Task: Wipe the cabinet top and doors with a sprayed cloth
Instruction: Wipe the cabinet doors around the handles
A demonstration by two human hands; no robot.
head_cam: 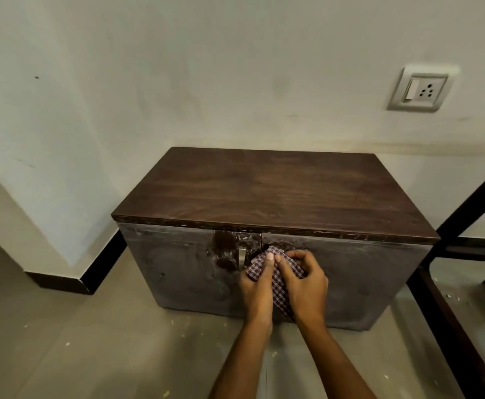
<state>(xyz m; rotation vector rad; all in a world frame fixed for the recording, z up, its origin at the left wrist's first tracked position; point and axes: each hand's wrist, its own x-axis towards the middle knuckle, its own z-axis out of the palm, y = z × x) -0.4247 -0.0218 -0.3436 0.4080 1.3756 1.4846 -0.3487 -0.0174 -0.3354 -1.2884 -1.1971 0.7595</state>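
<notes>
A low dark wooden cabinet point(275, 191) stands against the wall, its two front doors dusty and smeared. A metal handle point(241, 256) hangs on the left door point(175, 263) near the centre seam. Both hands hold a checked purple-and-white cloth point(278, 279) against the upper inner corner of the right door point(365, 272). My left hand point(257, 283) pinches the cloth's left side with thumb and fingers. Curled over the right side of the cloth, my right hand point(304, 283) grips it. A dark cleaner patch shows left of the handle.
A white wall rises behind, with a switch and socket plate point(421, 90) at upper right. A dark chair or table frame point(465, 249) stands close on the right. The tiled floor point(77, 341) carries small specks of debris; a black skirting runs along the wall at left.
</notes>
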